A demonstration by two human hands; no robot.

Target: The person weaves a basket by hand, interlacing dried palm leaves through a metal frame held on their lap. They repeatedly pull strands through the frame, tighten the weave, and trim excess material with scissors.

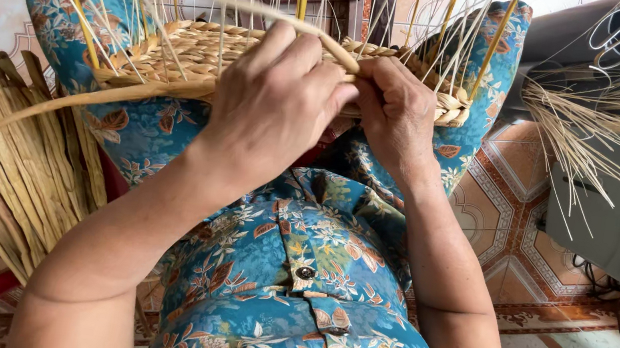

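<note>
Head view: my left hand (275,104) pinches a flat reed strand (268,13) running up-left; right hand (396,109) grips the woven basket rim (182,51) just beside it, on my lap.

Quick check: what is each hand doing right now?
Left hand: closed, gripping a straw strand against the woven basket rim.
Right hand: closed, pinching the same rim beside it.

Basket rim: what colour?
Pale straw-tan basket rim, braided; head view, both hands at it.
</note>
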